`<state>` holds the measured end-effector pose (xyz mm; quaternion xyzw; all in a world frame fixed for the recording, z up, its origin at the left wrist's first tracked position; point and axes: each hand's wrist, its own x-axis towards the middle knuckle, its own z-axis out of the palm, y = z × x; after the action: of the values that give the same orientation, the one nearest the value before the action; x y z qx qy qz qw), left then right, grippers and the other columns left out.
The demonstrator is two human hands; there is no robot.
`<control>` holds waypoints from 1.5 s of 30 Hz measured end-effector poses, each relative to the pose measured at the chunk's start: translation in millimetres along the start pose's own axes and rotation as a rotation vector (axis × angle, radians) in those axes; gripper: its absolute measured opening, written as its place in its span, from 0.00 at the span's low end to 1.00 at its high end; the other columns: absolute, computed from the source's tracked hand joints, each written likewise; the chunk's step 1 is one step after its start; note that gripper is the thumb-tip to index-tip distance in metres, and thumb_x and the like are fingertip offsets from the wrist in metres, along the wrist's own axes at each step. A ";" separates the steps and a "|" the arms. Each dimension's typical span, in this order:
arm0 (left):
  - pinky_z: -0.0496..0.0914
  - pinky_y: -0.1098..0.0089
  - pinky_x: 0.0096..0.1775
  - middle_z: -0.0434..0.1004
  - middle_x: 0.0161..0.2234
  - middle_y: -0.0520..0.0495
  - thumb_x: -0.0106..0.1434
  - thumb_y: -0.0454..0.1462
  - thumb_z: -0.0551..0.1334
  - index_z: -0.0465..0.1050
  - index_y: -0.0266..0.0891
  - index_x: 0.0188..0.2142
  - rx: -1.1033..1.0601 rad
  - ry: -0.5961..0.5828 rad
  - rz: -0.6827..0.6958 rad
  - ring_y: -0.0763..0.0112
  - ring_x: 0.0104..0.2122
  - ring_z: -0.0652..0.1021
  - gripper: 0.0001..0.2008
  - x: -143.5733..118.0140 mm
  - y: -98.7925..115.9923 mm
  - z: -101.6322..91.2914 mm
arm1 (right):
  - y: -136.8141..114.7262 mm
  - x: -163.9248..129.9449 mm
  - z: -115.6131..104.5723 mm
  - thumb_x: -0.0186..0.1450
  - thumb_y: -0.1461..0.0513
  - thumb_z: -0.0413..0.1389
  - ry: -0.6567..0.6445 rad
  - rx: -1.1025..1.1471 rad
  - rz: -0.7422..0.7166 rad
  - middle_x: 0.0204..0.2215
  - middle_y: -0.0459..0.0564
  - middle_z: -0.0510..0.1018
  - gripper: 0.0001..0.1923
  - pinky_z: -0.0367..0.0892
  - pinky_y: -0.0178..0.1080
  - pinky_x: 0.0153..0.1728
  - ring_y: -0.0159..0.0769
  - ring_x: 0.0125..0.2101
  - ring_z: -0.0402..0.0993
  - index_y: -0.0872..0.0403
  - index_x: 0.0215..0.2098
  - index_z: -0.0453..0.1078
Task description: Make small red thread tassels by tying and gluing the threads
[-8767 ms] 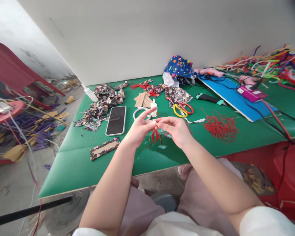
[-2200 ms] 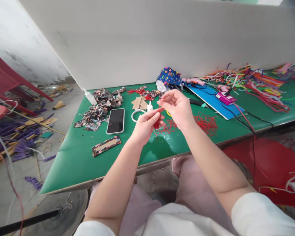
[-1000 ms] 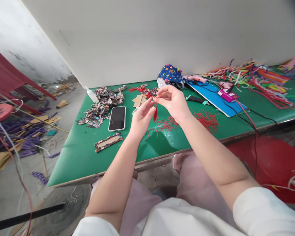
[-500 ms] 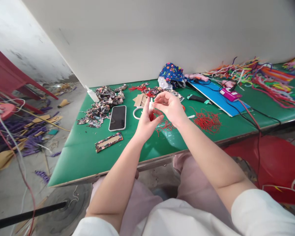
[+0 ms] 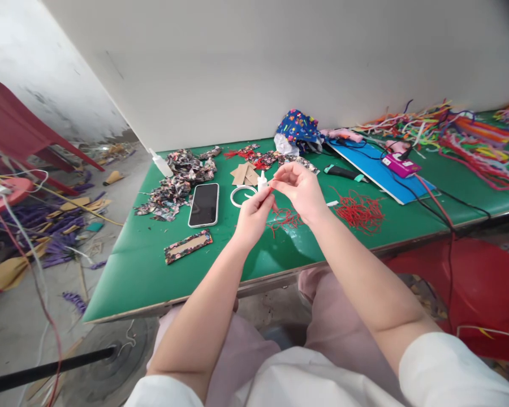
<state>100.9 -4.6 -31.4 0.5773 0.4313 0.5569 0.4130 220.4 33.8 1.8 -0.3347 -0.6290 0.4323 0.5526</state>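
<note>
My left hand (image 5: 254, 216) and my right hand (image 5: 297, 189) meet above the middle of the table, fingertips pinched together. A bit of red cord (image 5: 270, 190) shows between them, mostly hidden by the fingers. Just behind the fingertips stands a white nozzle bottle (image 5: 262, 181). Left of it lies a white ring (image 5: 238, 195), with brown card pieces (image 5: 245, 173) beyond. Loose red cords (image 5: 287, 219) are on the table below my right hand, and a larger tangled pile of red cords (image 5: 358, 212) lies farther right.
On the green table (image 5: 139, 277) are a phone (image 5: 204, 204), a flower-patterned strip (image 5: 188, 246), crumpled fabric (image 5: 173, 183) and another white bottle (image 5: 161, 164). To the right lie a cutter (image 5: 343, 172), a blue board (image 5: 373, 169), a purple box (image 5: 401, 165) with cables, and colourful strips (image 5: 470, 147).
My left fingers, stretched upward before, have bent into a pinch against my right fingertips. The white bottle behind them shows more fully now.
</note>
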 end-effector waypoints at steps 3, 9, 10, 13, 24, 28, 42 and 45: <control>0.63 0.73 0.28 0.69 0.21 0.54 0.60 0.40 0.56 0.74 0.38 0.42 0.083 0.050 0.004 0.77 0.22 0.67 0.13 0.2 1.8 -0.2 | 2.1 -2.5 -2.0 0.53 0.64 0.61 0.018 0.011 -0.006 0.24 0.40 0.74 0.07 0.68 0.34 0.32 0.27 0.27 0.72 0.52 0.29 0.67; 0.64 0.73 0.30 0.75 0.23 0.51 0.59 0.42 0.58 0.77 0.37 0.34 0.209 0.105 -0.017 0.74 0.25 0.71 0.12 2.3 -2.3 0.0 | 13.1 -6.8 -6.8 0.54 0.64 0.60 0.044 0.021 0.019 0.24 0.41 0.74 0.05 0.68 0.35 0.33 0.28 0.27 0.73 0.53 0.27 0.67; 0.64 0.73 0.30 0.75 0.23 0.51 0.58 0.43 0.59 0.76 0.36 0.32 0.197 0.104 -0.038 0.74 0.25 0.71 0.12 2.8 -3.5 0.9 | 15.2 -7.2 -7.6 0.55 0.64 0.60 0.043 0.053 0.030 0.24 0.41 0.73 0.05 0.68 0.36 0.35 0.29 0.28 0.74 0.53 0.27 0.67; 0.63 0.73 0.29 0.74 0.21 0.52 0.56 0.44 0.61 0.76 0.36 0.30 0.157 0.107 -0.081 0.75 0.23 0.71 0.12 3.6 -5.9 5.0 | 19.7 -8.1 -10.3 0.55 0.64 0.60 0.027 0.206 0.092 0.24 0.41 0.72 0.06 0.69 0.38 0.38 0.31 0.30 0.75 0.53 0.26 0.65; 0.63 0.74 0.29 0.73 0.21 0.52 0.58 0.45 0.59 0.75 0.36 0.28 0.221 0.041 -0.067 0.75 0.24 0.70 0.14 2.6 -9.8 7.9 | 31.4 -12.9 -18.9 0.52 0.63 0.62 0.049 0.319 0.183 0.25 0.40 0.72 0.10 0.68 0.37 0.36 0.29 0.29 0.74 0.53 0.27 0.63; 0.64 0.73 0.30 0.74 0.22 0.51 0.58 0.45 0.59 0.76 0.36 0.29 0.252 0.041 -0.060 0.74 0.25 0.71 0.14 2.5 -10.5 7.1 | 31.1 -14.2 -20.6 0.51 0.63 0.63 0.041 0.361 0.197 0.25 0.40 0.73 0.12 0.68 0.37 0.36 0.30 0.29 0.75 0.53 0.27 0.63; 0.66 0.73 0.32 0.75 0.23 0.50 0.58 0.43 0.60 0.76 0.36 0.29 0.267 0.055 -0.063 0.73 0.26 0.73 0.13 0.7 -7.1 -0.2 | 34.0 -14.3 -33.7 0.53 0.54 0.62 -0.015 0.307 0.329 0.38 0.47 0.79 0.16 0.68 0.36 0.41 0.29 0.36 0.74 0.51 0.38 0.73; 0.66 0.73 0.31 0.76 0.23 0.50 0.58 0.44 0.59 0.76 0.36 0.28 0.262 0.043 -0.037 0.73 0.26 0.73 0.13 -0.5 -7.4 0.7 | 33.4 -18.6 -27.1 0.49 0.56 0.65 -0.101 0.274 0.398 0.36 0.48 0.80 0.15 0.67 0.38 0.43 0.32 0.36 0.74 0.53 0.34 0.76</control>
<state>101.3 -3.0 -38.7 0.6062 0.5195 0.5003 0.3351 248.3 35.2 -35.9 -0.3516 -0.5131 0.6302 0.4647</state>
